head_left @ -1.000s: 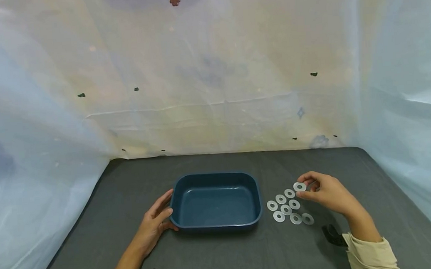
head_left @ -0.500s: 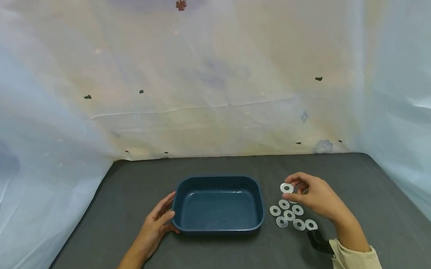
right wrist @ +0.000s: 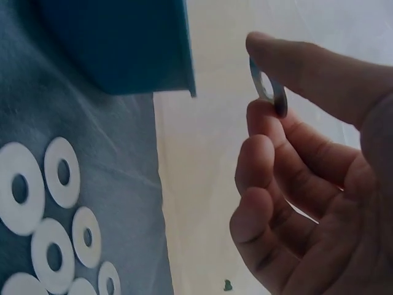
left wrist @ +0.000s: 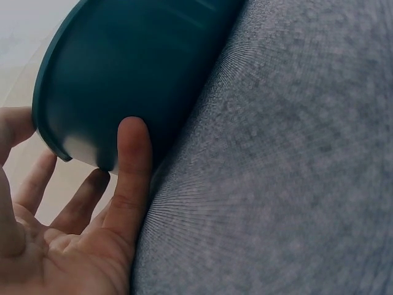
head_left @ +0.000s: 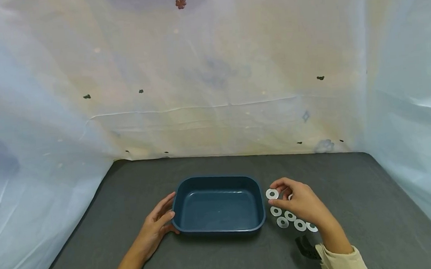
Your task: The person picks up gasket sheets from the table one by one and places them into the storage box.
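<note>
A dark blue rectangular tray [head_left: 222,230] sits on the grey table, nothing visible inside it. My left hand [head_left: 158,224] rests against its left wall with straight fingers; the left wrist view shows the thumb [left wrist: 132,178] touching the tray [left wrist: 135,67]. My right hand [head_left: 299,201] pinches a flat metal washer [head_left: 272,194] between thumb and forefinger, lifted just beside the tray's right rim. In the right wrist view the washer [right wrist: 268,92] stands edge-on between the fingertips, the tray's corner [right wrist: 123,43] to the left. Several more washers [head_left: 287,220] lie on the table under that hand.
The table top [head_left: 354,191] is dark grey fabric, enclosed at the back and both sides by pale plastic sheeting [head_left: 212,89]. Loose washers [right wrist: 49,209] lie in a cluster right of the tray. Black wrist mounts [head_left: 306,247] show near both sleeves.
My right hand has carried the pinched washer leftward from above the cluster to the tray's right rim. The left hand has stayed at the tray's left wall.
</note>
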Action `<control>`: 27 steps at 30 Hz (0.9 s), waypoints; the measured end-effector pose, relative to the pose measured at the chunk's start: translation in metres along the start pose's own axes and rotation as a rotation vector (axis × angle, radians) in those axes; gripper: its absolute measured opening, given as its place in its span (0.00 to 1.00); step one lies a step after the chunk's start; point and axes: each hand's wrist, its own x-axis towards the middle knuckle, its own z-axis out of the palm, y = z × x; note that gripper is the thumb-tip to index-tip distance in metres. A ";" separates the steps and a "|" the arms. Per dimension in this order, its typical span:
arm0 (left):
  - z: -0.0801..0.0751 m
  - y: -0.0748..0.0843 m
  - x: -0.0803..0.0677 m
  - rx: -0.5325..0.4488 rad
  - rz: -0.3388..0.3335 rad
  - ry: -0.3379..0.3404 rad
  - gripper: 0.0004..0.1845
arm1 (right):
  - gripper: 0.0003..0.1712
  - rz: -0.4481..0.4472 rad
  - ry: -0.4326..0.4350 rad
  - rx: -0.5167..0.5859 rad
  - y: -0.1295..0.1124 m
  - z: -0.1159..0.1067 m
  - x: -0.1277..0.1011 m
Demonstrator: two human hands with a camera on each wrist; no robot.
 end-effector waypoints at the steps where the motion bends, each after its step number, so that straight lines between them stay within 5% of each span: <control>1: 0.000 0.000 0.000 -0.002 -0.005 0.002 0.32 | 0.22 0.004 0.003 0.003 0.000 0.002 0.000; 27: -0.003 0.001 -0.001 0.000 -0.035 0.018 0.32 | 0.21 0.001 0.070 0.001 -0.015 0.035 0.010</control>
